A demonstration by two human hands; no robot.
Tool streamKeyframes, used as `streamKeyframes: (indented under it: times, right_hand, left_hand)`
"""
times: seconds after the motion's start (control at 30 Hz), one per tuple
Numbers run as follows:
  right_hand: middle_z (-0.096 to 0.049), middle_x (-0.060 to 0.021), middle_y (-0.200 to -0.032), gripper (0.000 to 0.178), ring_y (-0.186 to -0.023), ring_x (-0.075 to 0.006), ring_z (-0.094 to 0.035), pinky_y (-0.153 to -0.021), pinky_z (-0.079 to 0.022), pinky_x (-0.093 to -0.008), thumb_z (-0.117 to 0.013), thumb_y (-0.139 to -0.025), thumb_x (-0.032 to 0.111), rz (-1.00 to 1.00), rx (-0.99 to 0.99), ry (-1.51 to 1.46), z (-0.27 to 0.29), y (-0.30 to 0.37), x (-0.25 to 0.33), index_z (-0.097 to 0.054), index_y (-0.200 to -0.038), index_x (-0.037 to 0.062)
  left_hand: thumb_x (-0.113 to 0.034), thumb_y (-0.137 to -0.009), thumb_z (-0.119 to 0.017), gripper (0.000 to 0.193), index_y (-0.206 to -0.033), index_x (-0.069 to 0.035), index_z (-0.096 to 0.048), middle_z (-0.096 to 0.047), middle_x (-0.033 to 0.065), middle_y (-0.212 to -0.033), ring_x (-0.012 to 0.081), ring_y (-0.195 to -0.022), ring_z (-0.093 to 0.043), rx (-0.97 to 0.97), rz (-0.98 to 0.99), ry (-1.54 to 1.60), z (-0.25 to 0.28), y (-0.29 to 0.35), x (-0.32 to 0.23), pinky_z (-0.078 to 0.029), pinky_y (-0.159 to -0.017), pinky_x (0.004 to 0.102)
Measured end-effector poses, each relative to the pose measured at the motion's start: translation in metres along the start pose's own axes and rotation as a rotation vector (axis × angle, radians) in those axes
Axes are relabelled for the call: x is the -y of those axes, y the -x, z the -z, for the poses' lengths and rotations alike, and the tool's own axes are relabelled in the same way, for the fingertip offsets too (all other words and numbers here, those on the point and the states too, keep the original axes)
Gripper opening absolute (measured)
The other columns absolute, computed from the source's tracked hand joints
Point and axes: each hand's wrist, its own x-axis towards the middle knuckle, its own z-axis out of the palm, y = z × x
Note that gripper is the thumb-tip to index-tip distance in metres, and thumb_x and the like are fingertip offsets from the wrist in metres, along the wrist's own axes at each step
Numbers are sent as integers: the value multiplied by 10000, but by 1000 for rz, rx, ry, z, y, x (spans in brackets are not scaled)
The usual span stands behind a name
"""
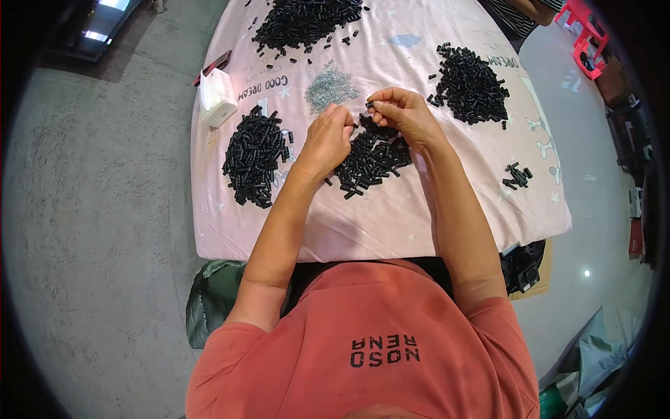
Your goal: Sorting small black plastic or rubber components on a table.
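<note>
My right hand (412,120) pinches a small black cylindrical piece (370,105) between thumb and fingers, above the middle pile. Close to its left, my left hand (326,141) is closed with the fingertips pressed together; what they hold, if anything, is hidden. Beneath and between both hands lies a pile of short black cylindrical pieces (370,164). Just beyond my left hand spreads a heap of tiny clear or silvery parts (331,86). All of this rests on a pink patterned cloth (349,234) over the table.
More black pieces form a left pile (254,159), a right pile (472,85) and a far pile (307,21); a small cluster (517,176) lies at the near right. A white tissue pack (218,98) stands at the left edge. Another person's arm (534,10) shows at the far right.
</note>
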Motion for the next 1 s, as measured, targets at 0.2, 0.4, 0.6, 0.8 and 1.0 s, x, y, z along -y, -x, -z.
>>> streamKeyframes:
  times: [0.2,0.4,0.6,0.8,1.0]
  right_hand:
    - [-670,-31,-860,135,-699,-63,-611,-657,-515,-179,-633,-926,68,-7,3,36,-1,0,0,-655,-1042,1]
    - [-673,-30,-862,135,-699,-59,-611,-660,-515,-176,-628,-929,67,-16,7,40,-1,0,-1,-654,-1044,3]
    - [-674,-28,-858,133,-696,-54,-612,-660,-522,-172,-622,-931,56,-37,38,-44,-3,1,1,-652,-1048,1]
    - [-675,-39,-860,129,-692,-56,-616,-652,-526,-166,-620,-933,53,-43,68,-110,-1,1,0,-646,-1045,-4]
    - [-673,-40,-864,129,-703,-64,-618,-663,-528,-173,-619,-935,54,-54,118,-139,0,1,-1,-639,-1048,-3]
  left_hand:
    - [2,-865,-577,111,-967,6,-621,-627,133,-861,249,-732,-615,-51,72,278,7,2,-10,-490,-689,330]
    - [7,-855,-624,121,-957,-10,-687,-633,43,-858,103,-734,-595,-112,118,458,15,3,-21,-480,-682,235]
    - [4,-880,-640,115,-994,-9,-653,-627,-2,-902,50,-771,-581,-140,245,660,9,3,-17,-475,-698,192]
    - [48,-867,-649,151,-998,-7,-600,-635,25,-920,63,-825,-608,-184,213,905,2,2,-19,-500,-748,180]
    - [40,-867,-662,121,-971,1,-615,-659,31,-898,69,-810,-623,-174,232,839,3,3,-22,-507,-739,191]
